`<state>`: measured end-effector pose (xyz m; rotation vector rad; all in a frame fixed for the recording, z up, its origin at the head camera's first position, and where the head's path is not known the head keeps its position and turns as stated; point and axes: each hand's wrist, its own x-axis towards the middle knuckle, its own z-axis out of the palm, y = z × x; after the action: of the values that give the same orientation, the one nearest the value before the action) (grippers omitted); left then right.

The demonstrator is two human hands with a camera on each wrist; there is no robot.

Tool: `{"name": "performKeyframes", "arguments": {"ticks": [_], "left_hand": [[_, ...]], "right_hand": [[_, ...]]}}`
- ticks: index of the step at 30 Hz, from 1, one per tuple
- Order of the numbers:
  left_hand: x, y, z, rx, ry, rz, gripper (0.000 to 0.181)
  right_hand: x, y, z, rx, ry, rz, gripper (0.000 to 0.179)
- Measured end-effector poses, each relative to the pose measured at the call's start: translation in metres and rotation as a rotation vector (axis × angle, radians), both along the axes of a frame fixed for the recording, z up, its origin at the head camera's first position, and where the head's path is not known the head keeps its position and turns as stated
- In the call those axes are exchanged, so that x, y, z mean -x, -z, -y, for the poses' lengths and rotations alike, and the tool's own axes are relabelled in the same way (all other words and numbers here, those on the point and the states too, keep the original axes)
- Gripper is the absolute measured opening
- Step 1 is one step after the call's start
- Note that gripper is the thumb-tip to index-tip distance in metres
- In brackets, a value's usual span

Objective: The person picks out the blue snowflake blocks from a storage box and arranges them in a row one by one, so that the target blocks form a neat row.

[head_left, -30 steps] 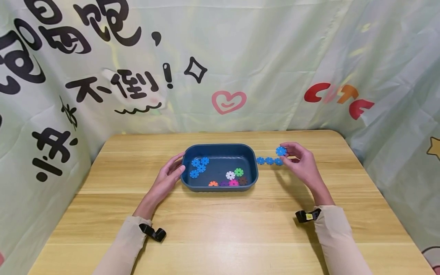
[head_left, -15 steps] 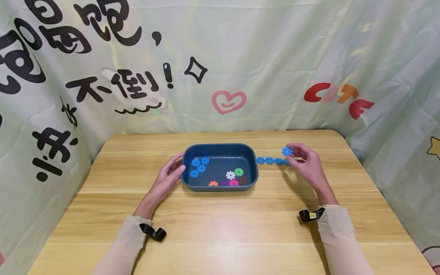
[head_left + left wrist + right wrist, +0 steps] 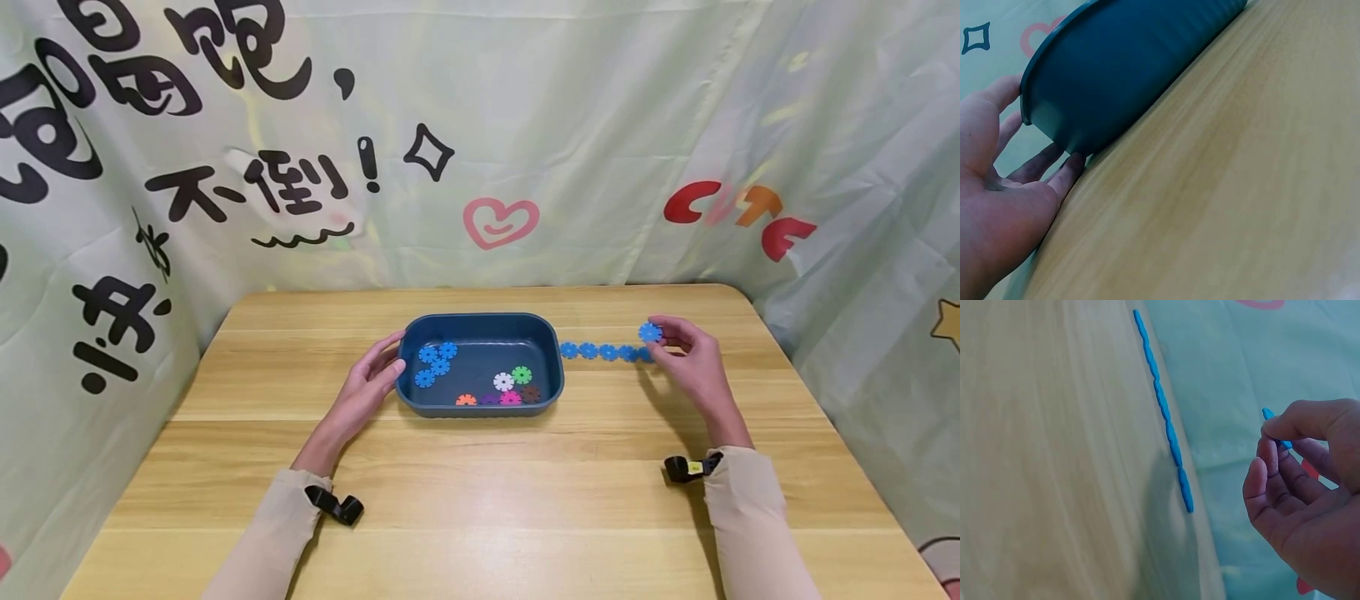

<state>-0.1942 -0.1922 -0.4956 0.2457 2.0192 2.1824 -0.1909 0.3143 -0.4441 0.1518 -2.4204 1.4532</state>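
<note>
Gripping the dark blue tray (image 3: 480,412) mid-frame with my left hand (image 3: 363,385), I have the row of blue discs (image 3: 608,352) running left to right beside it. My nearer right hand (image 3: 693,360), fingers bent, pinches a lone disc (image 3: 649,332) above the row's right end, apart from it.
</note>
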Motion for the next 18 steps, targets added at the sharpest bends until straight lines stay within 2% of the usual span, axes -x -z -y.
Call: {"name": "performKeyframes", "arguments": {"ticks": [9, 18], "left_hand": [[0.001, -0.001, 0.0, -0.006, 0.004, -0.003, 0.055], [0.001, 0.0, 0.0, 0.006, 0.01, -0.001, 0.056]], "right_hand": [[0.004, 0.007, -0.016, 0.015, 0.044, 0.009, 0.04], [0.0, 0.009, -0.023, -0.033, 0.065, 0.05, 0.038]]}}
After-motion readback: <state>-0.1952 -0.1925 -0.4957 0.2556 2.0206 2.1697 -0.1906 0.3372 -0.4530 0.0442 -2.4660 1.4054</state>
